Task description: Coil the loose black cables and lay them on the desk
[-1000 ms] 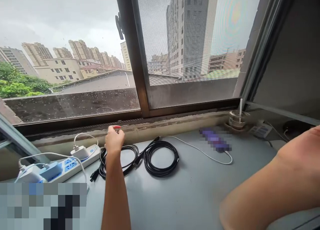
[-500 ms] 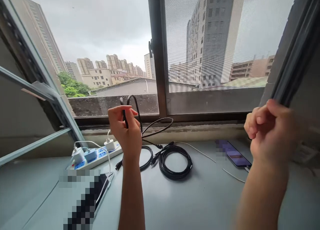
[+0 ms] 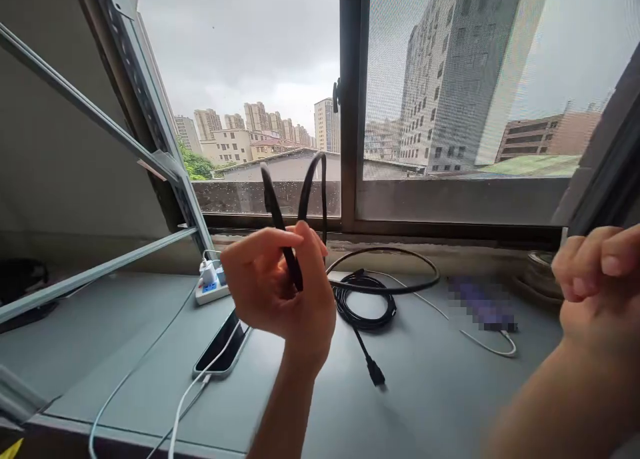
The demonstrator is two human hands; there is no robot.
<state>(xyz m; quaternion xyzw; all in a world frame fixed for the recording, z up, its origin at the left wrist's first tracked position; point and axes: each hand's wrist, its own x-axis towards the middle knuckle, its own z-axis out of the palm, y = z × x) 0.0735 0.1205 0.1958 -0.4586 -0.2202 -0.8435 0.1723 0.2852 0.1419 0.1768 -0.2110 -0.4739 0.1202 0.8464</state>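
My left hand (image 3: 280,289) is raised above the grey sill, fingers pinched on a black cable (image 3: 310,186) that loops up past my fingertips. The cable trails down in a wide arc, and its plug end (image 3: 376,377) hangs just above the sill. A second black cable coil (image 3: 365,302) lies flat behind my hand. My right hand (image 3: 595,279) hovers at the right edge with fingers curled in and nothing visible in them.
A white power strip (image 3: 211,286) with chargers sits near the window frame. A phone (image 3: 223,344) on a white lead lies in front of it. Another phone (image 3: 483,304) with a white cable lies to the right. A metal bracket (image 3: 150,159) slants across the left.
My left hand has lifted the black cable off the sill and drawn it toward me, uncoiling it. My right hand has risen with curled fingers. The view has swung left.
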